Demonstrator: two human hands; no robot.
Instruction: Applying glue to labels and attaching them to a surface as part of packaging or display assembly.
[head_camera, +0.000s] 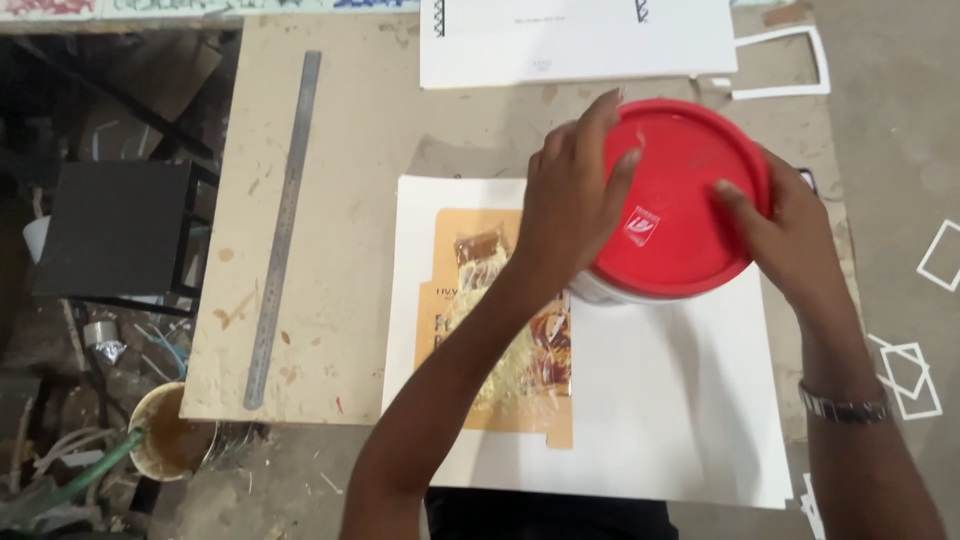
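A white tub with a round red lid (675, 205) stands on a stack of white sheets (660, 400) on the board. My left hand (570, 205) lies over the lid's left edge, fingers spread on its rim. My right hand (790, 235) grips the lid's right edge, thumb on top. Under my left forearm a flat orange printed carton cut-out (470, 260) with a food picture lies on the white sheets, partly hidden by the arm.
A long steel ruler (283, 225) lies on the brown board (330, 150) to the left. More white card sheets (575, 40) sit at the far edge. White card offcuts (905, 370) lie at right. A dirty pot (170, 440) and black stool (115, 225) are below left.
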